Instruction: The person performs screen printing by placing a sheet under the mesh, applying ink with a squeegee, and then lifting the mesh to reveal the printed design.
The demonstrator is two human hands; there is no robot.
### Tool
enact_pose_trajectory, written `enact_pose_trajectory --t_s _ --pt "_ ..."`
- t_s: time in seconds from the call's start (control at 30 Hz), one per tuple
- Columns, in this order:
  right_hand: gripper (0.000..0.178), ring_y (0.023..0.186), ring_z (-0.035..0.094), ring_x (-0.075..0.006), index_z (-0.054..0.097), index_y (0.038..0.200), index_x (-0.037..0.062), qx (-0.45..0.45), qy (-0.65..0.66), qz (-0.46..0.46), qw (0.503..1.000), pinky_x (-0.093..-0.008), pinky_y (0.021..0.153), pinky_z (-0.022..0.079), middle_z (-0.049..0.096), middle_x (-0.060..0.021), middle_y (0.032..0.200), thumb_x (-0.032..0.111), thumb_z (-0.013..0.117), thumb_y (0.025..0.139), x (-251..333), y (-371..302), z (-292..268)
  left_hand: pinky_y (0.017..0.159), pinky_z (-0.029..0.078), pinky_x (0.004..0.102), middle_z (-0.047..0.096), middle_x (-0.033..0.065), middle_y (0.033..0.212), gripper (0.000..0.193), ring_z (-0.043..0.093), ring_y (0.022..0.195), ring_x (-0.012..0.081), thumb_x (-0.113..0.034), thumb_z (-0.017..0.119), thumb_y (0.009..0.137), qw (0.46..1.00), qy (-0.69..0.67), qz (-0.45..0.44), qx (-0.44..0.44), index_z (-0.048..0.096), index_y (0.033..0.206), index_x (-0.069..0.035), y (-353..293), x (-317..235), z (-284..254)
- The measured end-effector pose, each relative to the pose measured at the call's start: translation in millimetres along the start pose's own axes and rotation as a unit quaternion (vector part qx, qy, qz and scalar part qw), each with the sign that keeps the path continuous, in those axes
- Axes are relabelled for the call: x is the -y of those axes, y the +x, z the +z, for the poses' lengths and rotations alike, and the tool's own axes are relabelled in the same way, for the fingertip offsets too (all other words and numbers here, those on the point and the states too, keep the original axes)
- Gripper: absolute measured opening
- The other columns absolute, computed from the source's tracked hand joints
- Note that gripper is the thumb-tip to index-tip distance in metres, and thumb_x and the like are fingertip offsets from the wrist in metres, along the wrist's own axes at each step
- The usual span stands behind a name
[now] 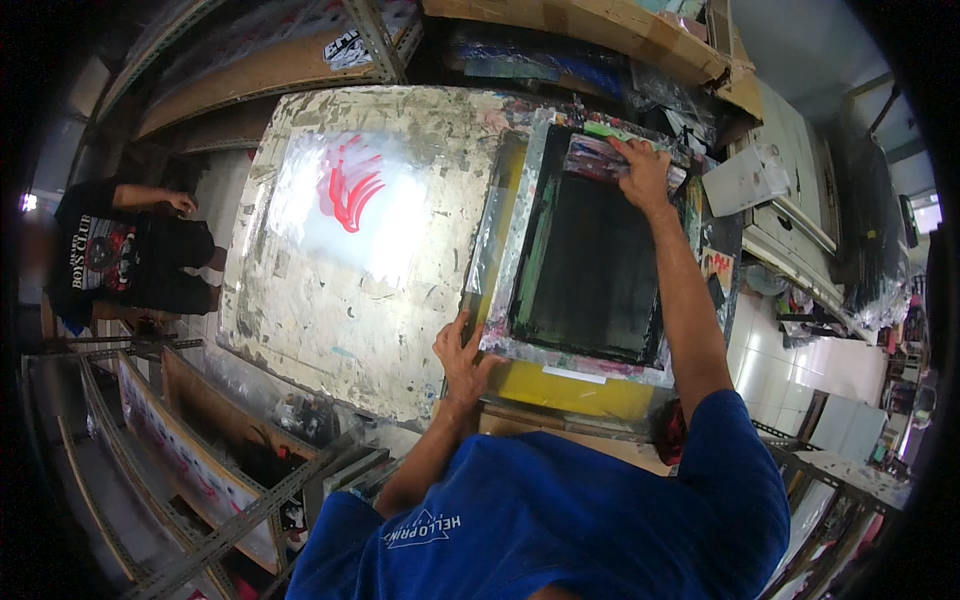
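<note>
A screen-printing frame (508, 270) with a dark mesh (590, 265) lies at the right of the worktable, its rim smeared with dried ink. At its far end my right hand (645, 175) is closed over an ink-smeared bar (595, 157) that looks like a squeegee; the hand covers part of it. My left hand (463, 362) is at the near left corner of the frame, fingers spread, the thumb side against or close to the rim. Under the frame a yellow sheet or board (570, 390) shows along its left and near sides.
The worn, paint-chipped worktable (330, 340) carries a translucent sheet (300, 200) with red brush-like strokes to the left. Another person (110, 250) in dark clothes is at the far left. Metal racks with boards (190, 430) stand near left; a white container (745, 180) sits at the right.
</note>
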State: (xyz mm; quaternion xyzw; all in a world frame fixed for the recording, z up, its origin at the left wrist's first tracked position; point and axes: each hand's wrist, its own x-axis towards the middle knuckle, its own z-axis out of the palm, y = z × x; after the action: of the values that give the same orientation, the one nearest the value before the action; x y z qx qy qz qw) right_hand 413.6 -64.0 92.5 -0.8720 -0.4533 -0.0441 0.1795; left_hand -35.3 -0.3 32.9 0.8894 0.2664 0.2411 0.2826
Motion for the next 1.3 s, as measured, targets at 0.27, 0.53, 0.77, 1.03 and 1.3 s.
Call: enact_pose_trajectory --t_s 0.27,0.53,0.77,1.03,1.3 --pt "0.053 0.12 0.059 -0.0344 0.066 0.126 0.0148 -0.039 0.088 -0.013 0.995 -0.0391 0.098 0.043 0.066 -0.0161 0.125 0.003 0.066 0.074 -25.9 36.7 -4.4 0.1 0.029 0.0462 0.058 0.0133 0.126 0.066 0.048 0.118 0.0325 -0.033 0.08 0.069 0.999 -0.034 0.014 0.011 0.063 0.123 -0.001 -2.6 1.9 0.5" --pt "0.054 0.119 0.062 -0.0269 0.063 0.13 0.0141 -0.019 0.301 0.08 0.95 -0.0331 0.099 0.047 0.066 -0.0136 0.126 0.014 0.072 0.077 18.9 -76.7 -57.2 0.099 0.031 0.0433 0.059 0.0167 0.111 0.06 0.048 0.112 0.0315 -0.024 0.078 0.073 0.99 -0.109 -0.039 -0.078 0.063 0.125 0.0 4.7 -26.6 -3.3" --pt "0.054 0.106 0.064 -0.0331 0.067 0.125 0.023 -0.021 0.043 -0.003 0.999 -0.0423 0.08 0.048 0.067 -0.0175 0.115 0.016 0.067 0.072 151.5 -161.8 -175.7 0.096 0.036 0.0415 0.056 0.0156 0.108 0.04 0.051 0.106 0.0308 -0.008 0.077 0.076 0.963 -0.177 -0.056 -0.196 0.066 0.113 0.002 75.3 -101.8 -54.1" --pt "0.048 0.086 0.068 -0.0344 0.072 0.116 0.0208 -0.165 0.002 -0.067 0.984 -0.0458 0.076 0.053 0.07 -0.0172 0.091 0.035 0.069 0.071 143.8 -82.5 -243.2 0.095 0.041 0.0328 0.061 0.0127 0.113 0.056 0.055 0.105 0.0197 -0.021 0.067 0.094 0.885 -0.416 -0.138 -0.159 0.043 0.137 0.006 145.2 -96.8 -27.8" --pt "0.042 0.086 0.067 -0.0363 0.071 0.117 0.0218 -0.187 -0.069 -0.053 0.978 -0.0422 0.08 0.053 0.071 -0.0175 0.095 0.034 0.071 0.077 135.1 -53.1 -262.5 0.087 0.046 0.0466 0.063 0.0107 0.106 0.026 0.059 0.1 0.0287 -0.02 0.073 0.082 0.984 0.095 -0.14 -0.059 0.072 0.106 -0.008 75.1 -27.9 50.8"
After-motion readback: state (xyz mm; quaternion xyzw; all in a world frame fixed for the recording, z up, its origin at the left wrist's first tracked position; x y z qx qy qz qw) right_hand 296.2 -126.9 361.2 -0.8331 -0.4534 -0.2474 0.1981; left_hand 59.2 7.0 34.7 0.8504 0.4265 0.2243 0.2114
